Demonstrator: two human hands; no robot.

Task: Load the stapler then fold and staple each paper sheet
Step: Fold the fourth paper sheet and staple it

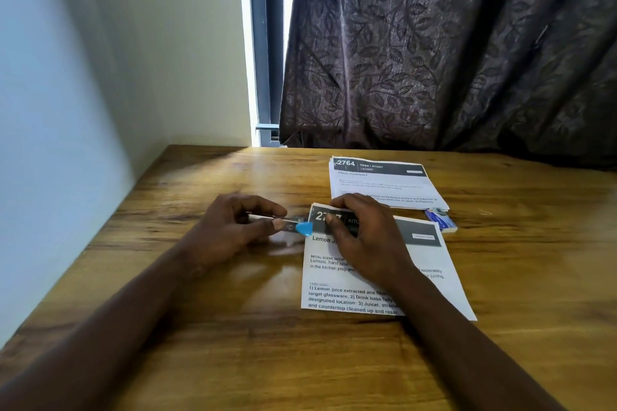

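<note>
From the head camera I take the folded sheet (384, 264) as my landmark; it lies flat on the wooden table (200, 327), printed side up, with its dark header band along the far edge.

The stapler (293, 225) is at the far left corner of this sheet, and its blue tip touches the corner of the header band. It is small and slim, so I judge it light and stiff, easy to twist if held only at the end. I would hold it along the body and press near the front. The sheet is thin and soft, and I think it can slide on the smooth wood, so it needs a flat hand on it.

My left hand (230, 230) is just left of the sheet. The thumb and fingers are pinched on the rear part of the stapler, and the wrist is low over the table. My right hand (364, 237) lies on the far left part of the sheet, fingers curved down on the header band, and it pins the paper; it does not enclose anything.

Behind the sheet is a stack of other sheets (384, 183). Near the far right corner lies a small blue box (440, 218), perhaps staples; I cannot read it.
</note>
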